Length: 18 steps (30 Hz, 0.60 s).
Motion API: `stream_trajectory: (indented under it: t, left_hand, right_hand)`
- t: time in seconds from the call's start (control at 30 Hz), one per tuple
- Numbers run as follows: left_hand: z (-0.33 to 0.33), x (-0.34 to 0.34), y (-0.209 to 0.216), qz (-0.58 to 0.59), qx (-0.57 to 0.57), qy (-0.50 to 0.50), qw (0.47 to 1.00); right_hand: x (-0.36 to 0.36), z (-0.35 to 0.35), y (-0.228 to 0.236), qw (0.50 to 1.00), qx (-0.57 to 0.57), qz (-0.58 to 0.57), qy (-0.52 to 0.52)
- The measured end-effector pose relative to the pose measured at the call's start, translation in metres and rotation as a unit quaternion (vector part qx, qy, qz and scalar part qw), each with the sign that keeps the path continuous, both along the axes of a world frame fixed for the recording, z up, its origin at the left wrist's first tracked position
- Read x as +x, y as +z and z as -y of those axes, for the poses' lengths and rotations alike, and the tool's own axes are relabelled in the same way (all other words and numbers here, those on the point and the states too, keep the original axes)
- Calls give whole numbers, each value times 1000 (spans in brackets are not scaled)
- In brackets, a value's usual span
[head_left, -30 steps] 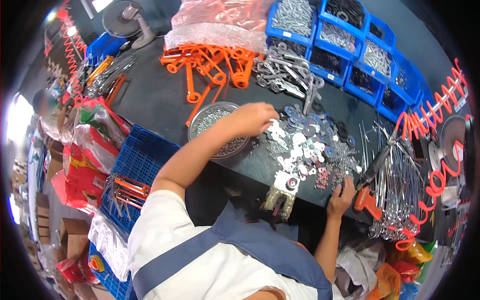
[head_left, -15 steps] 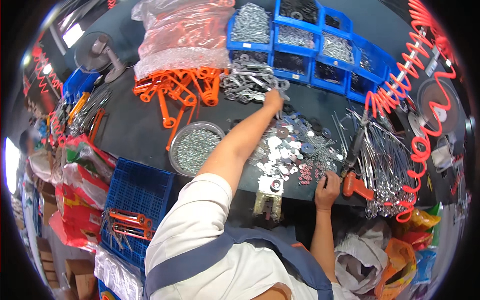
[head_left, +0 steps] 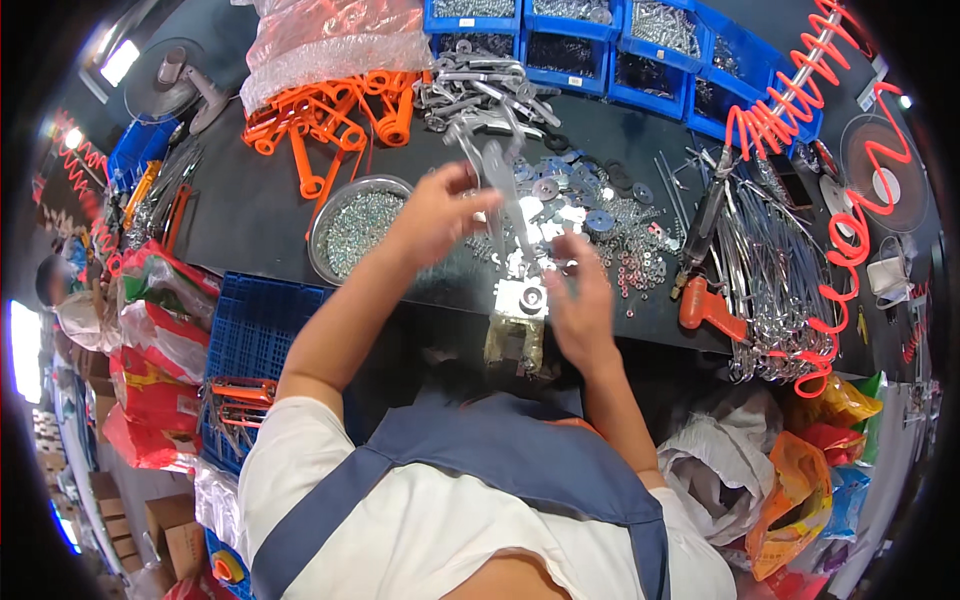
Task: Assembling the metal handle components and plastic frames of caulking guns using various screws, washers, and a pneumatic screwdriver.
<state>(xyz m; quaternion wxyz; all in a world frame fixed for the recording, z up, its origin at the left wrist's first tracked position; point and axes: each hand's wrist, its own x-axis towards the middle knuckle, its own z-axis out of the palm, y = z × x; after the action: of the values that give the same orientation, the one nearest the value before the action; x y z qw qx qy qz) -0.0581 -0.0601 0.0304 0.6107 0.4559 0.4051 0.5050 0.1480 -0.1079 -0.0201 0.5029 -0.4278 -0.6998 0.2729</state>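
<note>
Pulled back toward us, our left hand (head_left: 440,215) adjoins blurred, long grey metal levers (head_left: 497,175), grip unclear; our right hand (head_left: 583,300) gapes.

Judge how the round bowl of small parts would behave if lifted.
Probably heavy for its size: the round bowl holds many small metal parts. Likely apt to spill if tipped, since they lie loose and the top is open.

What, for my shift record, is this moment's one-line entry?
left hand: at blurred grey metal parts, grip unclear | right hand: open, beside white block | orange-handled tool: farther right
</note>
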Motion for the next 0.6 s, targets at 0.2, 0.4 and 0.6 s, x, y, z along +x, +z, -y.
stream_trajectory:
  t: [0.2,0.4,0.6]
  left_hand:
    - [70,-20,-36,64,-17,-40,997]
    - [97,-10,-67,-101,258,85,957]
    - [104,-19,-61,241,96,144,955]
  right_hand:
    - [-22,41,-4,921,-307,-113,212]
    - [-37,55,-15,836,-417,-250,256]
    - [-57,57,-2,866,-304,32,396]
